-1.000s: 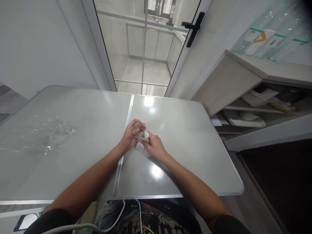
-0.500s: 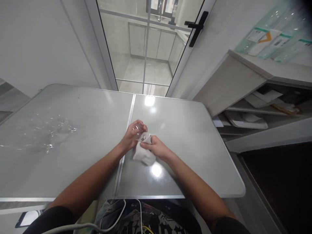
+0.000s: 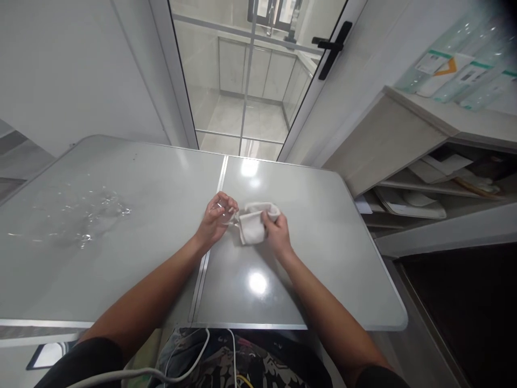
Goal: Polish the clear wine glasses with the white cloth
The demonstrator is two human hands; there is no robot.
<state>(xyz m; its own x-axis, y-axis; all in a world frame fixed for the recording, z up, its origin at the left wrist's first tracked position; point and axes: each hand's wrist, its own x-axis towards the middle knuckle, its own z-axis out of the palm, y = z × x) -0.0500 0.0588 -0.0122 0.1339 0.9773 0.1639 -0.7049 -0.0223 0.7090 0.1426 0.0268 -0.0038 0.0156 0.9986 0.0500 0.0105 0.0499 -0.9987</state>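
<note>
My left hand (image 3: 215, 218) is closed around a small, clear, rounded glass (image 3: 225, 213), tilted just above the table near the seam. A narrower clear part of the glass points right, toward the cloth; its exact shape is hard to make out. In my right hand (image 3: 277, 231) is a folded white cloth (image 3: 253, 227), gripped at its right side with the thumb on top. The cloth's left edge meets or nearly meets the glass; I cannot tell which. My right fingers are partly hidden behind the cloth.
Crumpled clear plastic wrap (image 3: 86, 213) lies on the left of the grey table (image 3: 323, 258). A metal seam (image 3: 197, 291) divides the tabletop. Shelves (image 3: 420, 118) with plastic bottles (image 3: 452, 70) stand at right; a glass door (image 3: 250, 81) is beyond. A white cable (image 3: 141, 373) crosses my lap.
My right hand has moved right and slightly up with the cloth, which is turned and now shows its folds. My left hand, still around the glass, has shifted slightly left and up.
</note>
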